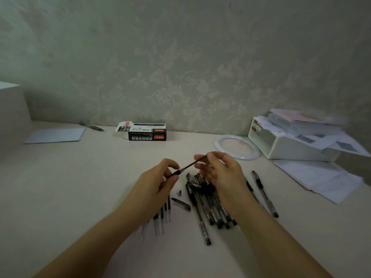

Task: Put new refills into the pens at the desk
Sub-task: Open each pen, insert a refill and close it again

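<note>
Against the worktop's (80,177) far edge, middle: a black refill box (145,131), flap open, contents not visible. Toward the far right corner: a white storage bin (289,145) heaped with papers and a blurred pinkish booklet; inside hidden. Just left of the bin, one white ring (236,147) lying flat. Loose sheets (321,179) along the right edge. Near the far left corner, one pale sheet (55,135) and a small dark tool (92,127), too blurred to name.

Above the worktop's middle, two hands. Left hand (158,181) pinching a pen barrel (175,173) at the grip end; right hand (218,171) with thumb and forefinger pinching the dark refill (195,162) sticking out of that barrel, other fingers loosely spread.

Below the hands, a pile of pens (208,205), roughly eight, partly hidden by the right wrist, exact count unclear. Two more pens (265,193) apart, toward the right edge. Several pale refills (160,219) under the left forearm, partly covered. One loose cap (181,203) and one small tip piece (180,192) between.
</note>
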A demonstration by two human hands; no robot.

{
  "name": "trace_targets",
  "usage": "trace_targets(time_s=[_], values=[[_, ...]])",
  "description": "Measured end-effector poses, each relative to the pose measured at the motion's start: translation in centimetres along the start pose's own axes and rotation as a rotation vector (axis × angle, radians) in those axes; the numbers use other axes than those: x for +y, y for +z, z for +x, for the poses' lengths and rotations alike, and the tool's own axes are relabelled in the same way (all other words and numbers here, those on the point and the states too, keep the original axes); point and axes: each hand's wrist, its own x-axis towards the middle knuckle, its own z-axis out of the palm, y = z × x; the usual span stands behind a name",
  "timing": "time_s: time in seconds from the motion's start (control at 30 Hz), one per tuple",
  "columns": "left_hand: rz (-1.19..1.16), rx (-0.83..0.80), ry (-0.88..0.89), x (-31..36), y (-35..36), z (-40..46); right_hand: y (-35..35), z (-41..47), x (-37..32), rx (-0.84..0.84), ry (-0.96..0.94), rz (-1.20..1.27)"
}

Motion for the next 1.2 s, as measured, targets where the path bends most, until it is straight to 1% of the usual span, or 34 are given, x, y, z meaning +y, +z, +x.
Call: trace_targets(time_s=[0.07,0.1,0.2,0.23,0.3,0.37,0.4,0.47,0.53,0.67,0.77,0.87,0.93,1.07,1.2], values=[[0.016,-0.004,-0.026,-0.2,0.0,0.0,-1.2,0.8,-1.1,0.126,-0.055,0.094],[0.036,0.006,-0.031,-0.3,-0.1,-0.1,-2.1,1.2,-1.7,0.198,-0.090,0.100],[0.103,0.048,-0.043,-0.4,-0.3,-0.1,-5.0,2.3,-2.7,0.368,-0.159,-0.009],[0.115,0.056,-0.052,-0.4,-0.4,-0.1,-6.0,2.5,-2.8,0.398,-0.189,-0.113],[0.134,0.056,-0.066,-0.5,-0.5,-0.1,-7.8,3.0,-2.5,0.409,-0.257,-0.464],[0.170,0.041,-0.067,-0.6,-0.6,-0.1,-9.0,3.4,-1.9,0.363,-0.249,-0.831],[0.187,0.034,-0.070,-0.8,-0.7,-0.1,-9.3,3.5,-1.5,0.337,-0.224,-0.975],[0.204,0.027,-0.089,-1.0,-1.0,-0.1,-9.5,3.6,-0.6,0.306,-0.191,-1.158],[0.226,0.042,-0.110,-1.3,-1.3,0.0,-9.2,3.6,0.1,0.291,-0.179,-1.247],[0.271,0.058,-0.181,-1.6,-1.9,0.2,-8.4,3.5,0.8,0.253,-0.162,-1.361],[0.314,0.009,-0.218,-1.6,-2.1,0.1,-8.4,3.4,0.8,0.239,-0.162,-1.396],[0.336,-0.031,-0.210,-1.4,-1.8,-0.1,-8.2,3.3,0.7,0.230,-0.171,-1.398],[0.337,-0.065,-0.199,-1.1,-1.4,-0.3,-7.8,3.1,0.6,0.244,-0.245,-1.365],[0.362,-0.114,-0.189,-0.8,-0.8,-0.4,-6.1,2.1,0.3,0.234,-0.485,-1.267],[0.388,-0.108,-0.221,-0.6,-0.6,-0.4,-4.6,1.4,0.8,0.162,-0.551,-1.249]])
